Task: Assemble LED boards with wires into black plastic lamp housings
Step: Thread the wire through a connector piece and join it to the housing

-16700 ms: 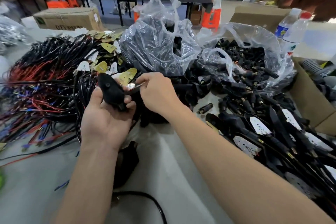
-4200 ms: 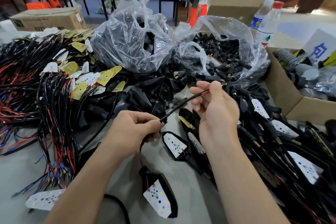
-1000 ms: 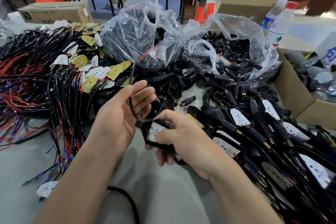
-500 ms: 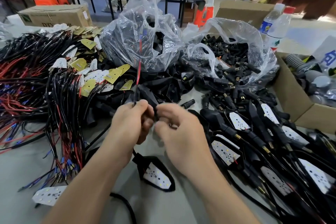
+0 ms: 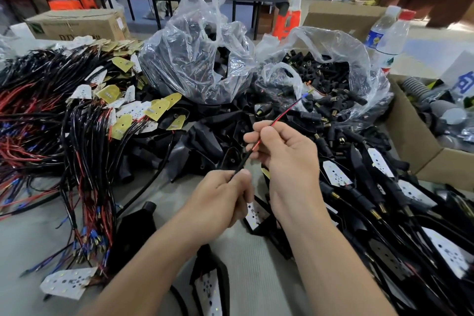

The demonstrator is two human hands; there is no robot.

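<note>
Both hands are up at centre frame, working one wire [image 5: 280, 115]. The left hand [image 5: 218, 202] pinches its black-sleeved lower end between thumb and fingertips; the right hand [image 5: 289, 159] grips the red-and-black stretch just above. The wire runs taut, slanting up and right to a blue tip near the right-hand plastic bag [image 5: 333, 59] of small black parts. At bottom centre lies a black lamp housing [image 5: 223, 273] with its LED board [image 5: 210, 287] seated inside. I cannot tell whether this wire feeds it.
</note>
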